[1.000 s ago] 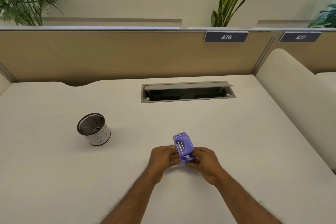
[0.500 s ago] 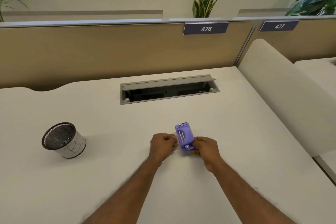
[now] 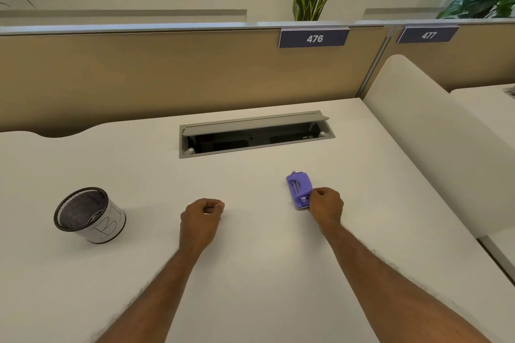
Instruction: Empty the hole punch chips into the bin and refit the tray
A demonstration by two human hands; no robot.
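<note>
The purple hole punch (image 3: pixel 298 189) is turned underside up, so its metal parts show. My right hand (image 3: pixel 326 205) grips its near end just above the desk. My left hand (image 3: pixel 202 217) is apart from the punch, about a hand's width to its left. Its fingers are curled tight around something small and pale, which looks like the chip tray and is mostly hidden in the fist. The bin (image 3: pixel 89 214), a black mesh cup with a white band, stands on the desk at the left, well beyond my left hand.
An open grey cable hatch (image 3: pixel 255 133) is set into the white desk (image 3: pixel 264 273) behind the punch. A tan partition (image 3: pixel 167 72) with number plates closes the back. A cream padded divider (image 3: pixel 434 147) borders the right side.
My hands have separated. The left one pulled away from the punch and moved left toward the bin, while the right one kept the punch and shifted right.
</note>
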